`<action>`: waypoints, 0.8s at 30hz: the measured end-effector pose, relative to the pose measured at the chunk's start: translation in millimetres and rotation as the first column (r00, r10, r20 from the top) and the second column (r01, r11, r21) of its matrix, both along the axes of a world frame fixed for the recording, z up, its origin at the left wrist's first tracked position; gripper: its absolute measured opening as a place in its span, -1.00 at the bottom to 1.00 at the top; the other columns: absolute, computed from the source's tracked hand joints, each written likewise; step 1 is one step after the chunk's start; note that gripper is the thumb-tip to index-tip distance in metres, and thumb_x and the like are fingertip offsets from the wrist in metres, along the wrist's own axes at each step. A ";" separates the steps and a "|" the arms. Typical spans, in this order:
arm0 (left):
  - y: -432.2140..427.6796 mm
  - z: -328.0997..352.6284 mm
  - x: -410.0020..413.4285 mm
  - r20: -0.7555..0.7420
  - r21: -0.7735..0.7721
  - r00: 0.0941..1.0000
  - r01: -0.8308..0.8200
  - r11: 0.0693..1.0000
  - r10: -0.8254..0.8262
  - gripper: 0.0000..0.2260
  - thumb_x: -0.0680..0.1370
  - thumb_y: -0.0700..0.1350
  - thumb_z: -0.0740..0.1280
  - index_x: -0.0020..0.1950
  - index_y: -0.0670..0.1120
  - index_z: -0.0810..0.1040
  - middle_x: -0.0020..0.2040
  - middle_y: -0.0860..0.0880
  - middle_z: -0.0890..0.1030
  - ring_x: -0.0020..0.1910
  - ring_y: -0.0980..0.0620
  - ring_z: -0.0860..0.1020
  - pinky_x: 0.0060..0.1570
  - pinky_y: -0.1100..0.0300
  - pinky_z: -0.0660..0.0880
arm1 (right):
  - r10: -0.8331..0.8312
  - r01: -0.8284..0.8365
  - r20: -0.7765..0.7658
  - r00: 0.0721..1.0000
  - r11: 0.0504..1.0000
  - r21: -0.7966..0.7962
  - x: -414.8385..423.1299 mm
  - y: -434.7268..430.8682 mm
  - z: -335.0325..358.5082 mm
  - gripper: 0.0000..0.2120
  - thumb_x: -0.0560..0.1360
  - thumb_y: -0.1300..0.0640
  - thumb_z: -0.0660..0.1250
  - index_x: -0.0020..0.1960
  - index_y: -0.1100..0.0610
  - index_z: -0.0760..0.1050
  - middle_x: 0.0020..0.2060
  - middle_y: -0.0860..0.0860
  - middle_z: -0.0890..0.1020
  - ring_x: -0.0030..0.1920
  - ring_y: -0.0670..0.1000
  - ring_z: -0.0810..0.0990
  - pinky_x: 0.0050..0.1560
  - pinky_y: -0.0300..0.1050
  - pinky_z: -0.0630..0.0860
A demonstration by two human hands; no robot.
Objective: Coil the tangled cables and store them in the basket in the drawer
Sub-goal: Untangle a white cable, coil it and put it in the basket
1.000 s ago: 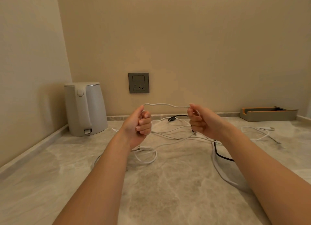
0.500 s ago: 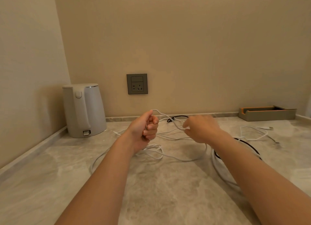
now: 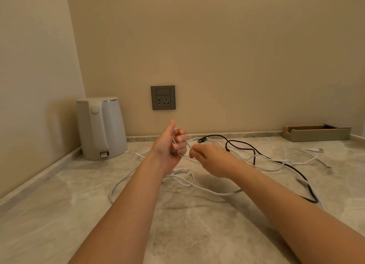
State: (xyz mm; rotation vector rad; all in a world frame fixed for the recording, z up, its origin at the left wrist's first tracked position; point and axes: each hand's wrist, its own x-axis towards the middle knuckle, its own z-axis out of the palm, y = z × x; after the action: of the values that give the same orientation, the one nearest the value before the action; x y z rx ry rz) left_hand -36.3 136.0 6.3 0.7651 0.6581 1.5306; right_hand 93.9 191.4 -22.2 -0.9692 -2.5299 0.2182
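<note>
Marbled stone bench (image 3: pixel 59 214) meets a beige corner, with a white kettle (image 3: pixel 101 128) at the left and a flat tray (image 3: pixel 316 132) far right against the wall. Above the bench, the left hand (image 3: pixel 169 147) has its fingers (image 3: pixel 180 138) curled round a white cable (image 3: pixel 181 171). The right hand (image 3: pixel 209 157), just beside it, pinches the same cable. The slack lies looped on the bench, tangled with a black cable (image 3: pixel 254 159) to the right. A grey socket (image 3: pixel 163 97) is set in the wall.

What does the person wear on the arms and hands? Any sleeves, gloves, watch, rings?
Nothing worn shows. The left forearm and right forearm are bare to the picture's edge, no sleeves. The left hand and right hand have no gloves; no watch or ring visible.
</note>
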 end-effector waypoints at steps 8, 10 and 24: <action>1.1 3.2 -7.2 0.176 -0.022 0.960 -0.216 0.976 0.217 -0.61 0.66 0.09 0.01 -0.27 -0.08 0.33 -0.60 0.08 0.36 -0.70 0.23 0.29 -0.69 0.42 0.22 | -0.171 0.008 0.449 0.877 0.940 0.341 0.2 -42.5 5.2 -0.74 0.62 0.00 0.07 0.20 0.08 0.41 0.12 0.11 0.56 0.13 0.19 0.54 -0.11 -0.07 0.29; 1.0 4.4 -14.0 0.215 -0.045 0.937 -0.274 0.961 0.277 -0.62 0.67 0.08 0.02 -0.27 -0.07 0.34 -0.60 0.08 0.39 -0.69 0.23 0.31 -0.68 0.42 0.24 | -0.160 -0.050 0.504 0.849 0.925 0.377 -2.8 -56.5 5.1 -0.78 0.60 0.09 0.13 0.20 0.08 0.42 0.11 0.09 0.57 0.12 0.17 0.54 -0.15 -0.09 0.28; 0.8 -1.6 3.2 -0.410 0.025 0.792 -0.486 0.873 0.452 -0.61 0.67 0.06 0.02 -0.19 -0.16 0.39 -0.39 -0.08 0.51 -0.64 0.18 0.46 -0.63 0.37 0.35 | 0.083 -0.215 0.220 0.972 0.695 0.686 -0.3 -46.2 30.6 -0.91 0.50 0.05 0.34 -0.08 0.05 0.58 -0.15 -0.03 0.68 -0.23 0.12 0.65 -0.43 -0.16 0.19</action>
State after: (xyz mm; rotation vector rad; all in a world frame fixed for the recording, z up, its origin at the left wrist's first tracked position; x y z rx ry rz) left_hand -33.0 136.7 4.7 0.9104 1.2959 1.7933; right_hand 93.6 145.2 8.4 -0.4710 -2.4905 -0.7897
